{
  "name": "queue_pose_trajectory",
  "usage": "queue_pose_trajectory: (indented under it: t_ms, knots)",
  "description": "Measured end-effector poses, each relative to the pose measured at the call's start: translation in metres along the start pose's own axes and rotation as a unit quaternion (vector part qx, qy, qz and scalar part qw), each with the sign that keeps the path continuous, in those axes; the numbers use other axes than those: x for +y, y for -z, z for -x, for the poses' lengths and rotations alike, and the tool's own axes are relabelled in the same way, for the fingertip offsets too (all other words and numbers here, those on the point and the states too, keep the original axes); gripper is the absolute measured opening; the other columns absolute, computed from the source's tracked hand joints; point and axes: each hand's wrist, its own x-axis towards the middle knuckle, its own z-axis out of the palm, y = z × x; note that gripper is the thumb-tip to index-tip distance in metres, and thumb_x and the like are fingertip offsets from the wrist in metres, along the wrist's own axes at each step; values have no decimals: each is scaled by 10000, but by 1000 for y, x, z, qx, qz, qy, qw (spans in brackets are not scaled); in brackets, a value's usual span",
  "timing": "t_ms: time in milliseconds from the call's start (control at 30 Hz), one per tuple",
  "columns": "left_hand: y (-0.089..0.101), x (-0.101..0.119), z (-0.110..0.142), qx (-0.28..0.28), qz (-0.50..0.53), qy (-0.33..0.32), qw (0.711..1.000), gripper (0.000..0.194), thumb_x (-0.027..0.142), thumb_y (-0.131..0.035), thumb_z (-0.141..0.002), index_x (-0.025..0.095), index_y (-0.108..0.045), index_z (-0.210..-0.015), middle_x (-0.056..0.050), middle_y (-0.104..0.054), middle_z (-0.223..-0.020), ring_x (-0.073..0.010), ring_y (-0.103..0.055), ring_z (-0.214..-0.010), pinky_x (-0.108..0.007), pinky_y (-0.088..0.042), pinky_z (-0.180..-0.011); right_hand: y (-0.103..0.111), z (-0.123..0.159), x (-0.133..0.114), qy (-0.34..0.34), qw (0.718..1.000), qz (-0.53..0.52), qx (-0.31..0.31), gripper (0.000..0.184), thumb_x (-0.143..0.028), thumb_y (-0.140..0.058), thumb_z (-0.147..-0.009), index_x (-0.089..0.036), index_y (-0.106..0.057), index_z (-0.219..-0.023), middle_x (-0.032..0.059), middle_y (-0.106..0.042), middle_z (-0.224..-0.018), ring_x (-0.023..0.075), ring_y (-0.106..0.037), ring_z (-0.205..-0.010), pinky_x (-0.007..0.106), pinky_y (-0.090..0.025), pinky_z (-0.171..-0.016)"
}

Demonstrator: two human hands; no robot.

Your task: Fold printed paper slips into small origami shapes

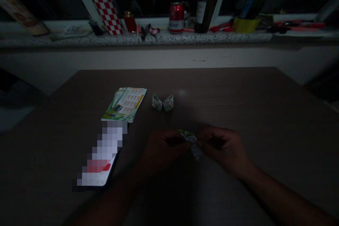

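Note:
Between my two hands is a small folded piece of printed paper (195,150), green at its top and pale with print below. My left hand (164,148) pinches its left side with thumb and fingers. From the right, my right hand (225,148) pinches the same paper near its middle. Beyond the hands, two small folded paper pieces (168,103) stand close together on the table. Left of them lies a stack of printed calendar cards (125,105). The fingertips are dim, and part of the folded paper is hidden behind them.
A lit phone (102,176), partly blurred out, lies at the left below the cards on the dark wooden table (238,91). The windowsill (148,39) behind holds a checkered bottle (107,14), a red can (176,17), a dark bottle (206,12) and a yellow container (245,24).

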Motion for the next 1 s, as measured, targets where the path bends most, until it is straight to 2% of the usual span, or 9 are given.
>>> queue_pose_trajectory:
  t_ms: [200,400,567,800,1000]
  knots:
    - [0,5,3,-9,-18,13,1000,72,209,-713,-707,137,-720,-702,-17,-689,-644,-136,-601,-594,-215,-421,-528,-3,1,0,-12,1000,3,-3,92,-190,-679,-749,-171,-628,-675,1,-625,-593,112,-562,-528,202,-460,-474]
    - [-5,-1,1,-13,70,-2,997,102,208,-705,-732,151,-726,-814,-19,-717,-778,-148,-640,-719,-226,-479,-653,-6,1,1,-47,998,-49,12,97,-222,-692,-757,-166,-637,-701,-4,-619,-610,105,-566,-530,201,-459,-490]
    - [-3,0,1,-21,42,14,999,91,217,-716,-722,131,-703,-695,-11,-676,-657,-136,-604,-629,-222,-449,-588,-6,1,-1,-31,998,-48,10,57,-177,-694,-742,-173,-647,-710,-2,-640,-629,111,-586,-561,204,-468,-518]
    - [1,3,2,1,2,-16,1000,74,216,-691,-749,146,-711,-738,-13,-689,-699,-141,-613,-672,-219,-450,-607,-7,1,3,-69,995,-78,-9,71,-194,-681,-759,-167,-635,-711,-13,-598,-616,97,-535,-538,205,-426,-497]
    - [-1,0,0,6,-5,-4,1000,95,228,-699,-739,140,-693,-704,3,-665,-655,-119,-586,-617,-202,-427,-561,-7,1,3,-77,994,-78,7,41,-177,-689,-739,-164,-655,-718,3,-631,-641,104,-555,-574,207,-438,-526]
